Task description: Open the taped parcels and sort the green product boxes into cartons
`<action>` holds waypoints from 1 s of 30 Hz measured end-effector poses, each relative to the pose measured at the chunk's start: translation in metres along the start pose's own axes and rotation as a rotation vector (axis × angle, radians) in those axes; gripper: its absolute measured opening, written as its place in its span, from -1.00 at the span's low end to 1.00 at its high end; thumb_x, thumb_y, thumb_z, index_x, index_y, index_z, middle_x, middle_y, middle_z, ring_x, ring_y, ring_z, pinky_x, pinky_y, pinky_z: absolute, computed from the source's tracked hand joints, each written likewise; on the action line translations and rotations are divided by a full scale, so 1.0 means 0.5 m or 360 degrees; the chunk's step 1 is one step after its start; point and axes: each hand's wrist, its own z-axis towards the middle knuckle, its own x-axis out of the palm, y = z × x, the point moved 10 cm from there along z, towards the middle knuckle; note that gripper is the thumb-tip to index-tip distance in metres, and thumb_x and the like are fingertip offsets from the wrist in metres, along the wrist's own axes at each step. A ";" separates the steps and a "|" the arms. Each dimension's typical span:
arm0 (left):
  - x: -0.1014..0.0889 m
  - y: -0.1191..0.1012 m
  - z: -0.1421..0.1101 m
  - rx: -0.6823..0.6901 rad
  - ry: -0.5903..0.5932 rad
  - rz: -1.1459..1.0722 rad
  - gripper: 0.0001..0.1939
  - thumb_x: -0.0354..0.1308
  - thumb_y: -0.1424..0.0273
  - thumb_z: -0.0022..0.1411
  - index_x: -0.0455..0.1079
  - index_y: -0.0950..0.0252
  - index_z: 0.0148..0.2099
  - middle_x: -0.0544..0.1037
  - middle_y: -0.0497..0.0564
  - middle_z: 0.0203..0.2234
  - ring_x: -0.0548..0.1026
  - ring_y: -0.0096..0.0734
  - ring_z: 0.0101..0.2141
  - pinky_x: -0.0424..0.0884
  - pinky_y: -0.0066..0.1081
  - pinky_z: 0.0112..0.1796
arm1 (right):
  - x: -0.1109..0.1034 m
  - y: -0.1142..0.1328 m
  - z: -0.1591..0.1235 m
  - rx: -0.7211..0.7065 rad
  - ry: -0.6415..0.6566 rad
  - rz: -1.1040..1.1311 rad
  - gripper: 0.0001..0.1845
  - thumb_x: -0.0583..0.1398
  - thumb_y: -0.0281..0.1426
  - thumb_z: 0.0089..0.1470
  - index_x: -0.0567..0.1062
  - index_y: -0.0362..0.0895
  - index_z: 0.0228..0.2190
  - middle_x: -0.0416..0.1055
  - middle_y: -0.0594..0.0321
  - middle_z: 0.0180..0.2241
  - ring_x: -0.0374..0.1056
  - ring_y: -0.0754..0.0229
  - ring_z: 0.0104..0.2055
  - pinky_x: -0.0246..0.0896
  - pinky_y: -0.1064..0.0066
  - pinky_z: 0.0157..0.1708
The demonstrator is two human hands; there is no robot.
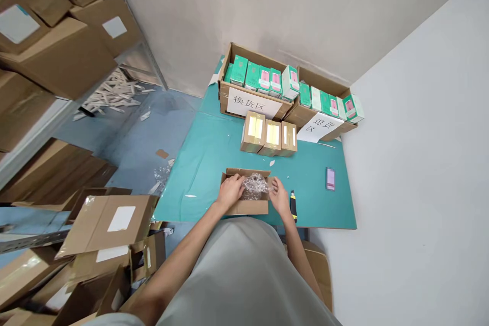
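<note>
An opened cardboard box (250, 208) lies near the front edge of the green table, its flaps spread. Clear bubble wrap (255, 183) fills part of it and bulges above the rim. My left hand (231, 189) reaches over the box's left side, its curled fingers against the wrap. At the right end of the box, my right hand (278, 194) pinches a bunched end of the bubble wrap. Whatever lies under the wrap is hidden. Just right of that hand rests a yellow and black utility knife (293, 206).
Three small taped cartons (272, 137) stand behind the box. Beyond them are two labelled cardboard bins (254, 104) (321, 125) holding several green and white boxes. A phone (330, 179) lies at the right. Cardboard boxes (110, 219) and loaded shelving (145, 56) occupy the left.
</note>
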 end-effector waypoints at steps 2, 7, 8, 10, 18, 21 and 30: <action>0.030 0.004 0.020 -0.0049 0.0147 0.0183 -0.59 0.08 0.57 0.46 0.63 0.32 0.20 0.66 0.33 0.08 0.65 0.10 0.12 0.51 -0.09 0.17 | 0.001 0.007 0.002 -0.0071 -0.0017 -0.0109 -0.22 0.24 -0.38 0.20 0.45 -0.11 0.44 0.52 -0.16 0.34 0.54 -0.20 0.32 0.55 -0.08 0.26; 0.088 0.003 0.070 -0.0139 0.0282 0.0232 -0.64 0.07 0.63 0.43 0.65 0.40 0.09 0.67 0.47 0.03 0.68 0.13 0.06 0.52 -0.04 0.11 | 0.110 0.065 0.010 -0.0358 0.0260 -0.0419 -0.48 0.20 -0.44 0.25 0.65 -0.07 0.20 0.60 -0.03 0.26 0.55 -0.11 0.28 0.44 0.00 0.36; 0.097 0.005 0.078 -0.0160 0.0289 0.0222 -0.66 0.10 0.62 0.43 0.65 0.39 0.09 0.68 0.48 0.00 0.69 0.14 0.04 0.52 -0.04 0.10 | 0.135 0.067 0.012 -0.0345 0.0320 -0.0443 -0.54 0.20 -0.45 0.25 0.68 -0.07 0.13 0.62 -0.02 0.24 0.55 -0.11 0.27 0.42 0.02 0.37; 0.112 0.012 0.086 -0.0195 0.0302 0.0199 -0.67 0.14 0.60 0.40 0.65 0.37 0.09 0.70 0.48 -0.07 0.70 0.15 0.01 0.54 -0.02 0.07 | 0.174 0.059 0.016 -0.0259 0.0398 -0.0442 -0.69 0.23 -0.45 0.25 0.71 -0.05 -0.05 0.67 0.00 0.16 0.60 -0.11 0.21 0.43 0.04 0.34; 0.064 0.009 0.004 -0.0088 0.0102 -0.0061 -0.56 0.21 0.49 0.38 0.59 0.31 0.27 0.63 0.44 0.14 0.59 0.24 0.18 0.47 0.07 0.22 | 0.153 0.066 -0.013 -0.0214 0.0393 -0.0299 -0.79 0.30 -0.24 0.27 0.72 -0.01 -0.16 0.71 0.02 0.12 0.62 -0.13 0.18 0.47 0.05 0.29; -0.026 0.018 -0.073 -0.0024 -0.0359 -0.0427 -0.58 0.17 0.35 0.51 0.56 0.18 0.33 0.60 0.28 0.25 0.54 0.13 0.26 0.41 0.03 0.32 | 0.058 0.106 -0.033 -0.0371 0.0075 -0.0086 -0.61 0.19 -0.14 0.39 0.72 -0.02 0.03 0.64 -0.01 0.22 0.53 -0.12 0.31 0.37 -0.01 0.39; 0.040 0.295 -0.161 -0.1096 -0.0906 -0.1574 -0.44 0.05 0.01 0.56 0.50 0.29 0.32 0.58 0.33 0.32 0.54 0.02 0.31 0.42 0.01 0.36 | -0.038 -0.015 0.035 0.0112 -0.0241 0.0307 -0.30 0.14 0.27 0.27 0.68 -0.07 -0.12 0.71 -0.06 -0.06 0.63 -0.13 0.00 0.62 0.07 -0.10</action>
